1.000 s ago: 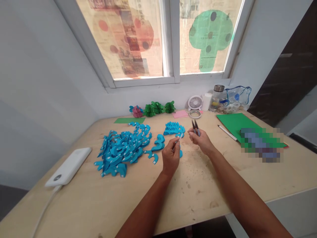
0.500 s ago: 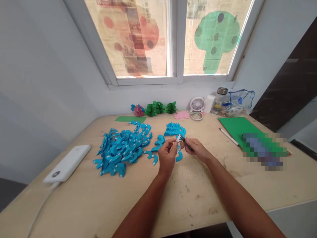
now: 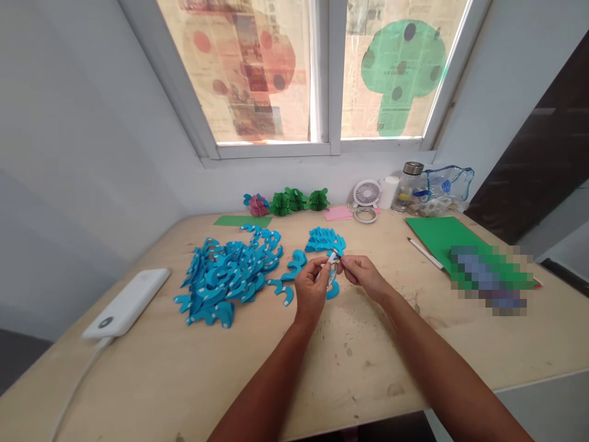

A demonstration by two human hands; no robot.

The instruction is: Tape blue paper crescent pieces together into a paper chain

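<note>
My left hand (image 3: 310,287) is closed around a roll of white tape (image 3: 334,270), with a short white end standing up between thumb and finger. My right hand (image 3: 365,276) is pinched just beside it, fingers almost touching the left ones. It holds what look like small dark scissors (image 3: 337,252), whose tip lies at the tape end; most of them is hidden by the fingers. Under and around the hands lie blue curved paper pieces (image 3: 297,264). A large heap of blue paper pieces (image 3: 225,276) with small white patches is to the left, and a neater blue stack (image 3: 324,239) lies beyond the hands.
A white power bank (image 3: 129,304) with a cable lies at left. Along the wall stand green paper balls (image 3: 294,199), a small fan (image 3: 367,194) and a glass bottle (image 3: 407,187). At right are a white pen (image 3: 424,253) and green sheets (image 3: 437,236).
My right hand has shifted slightly toward the left hand and its fingers have closed in at the tape end. The dark scissors show less now. My left hand stays almost in place.
</note>
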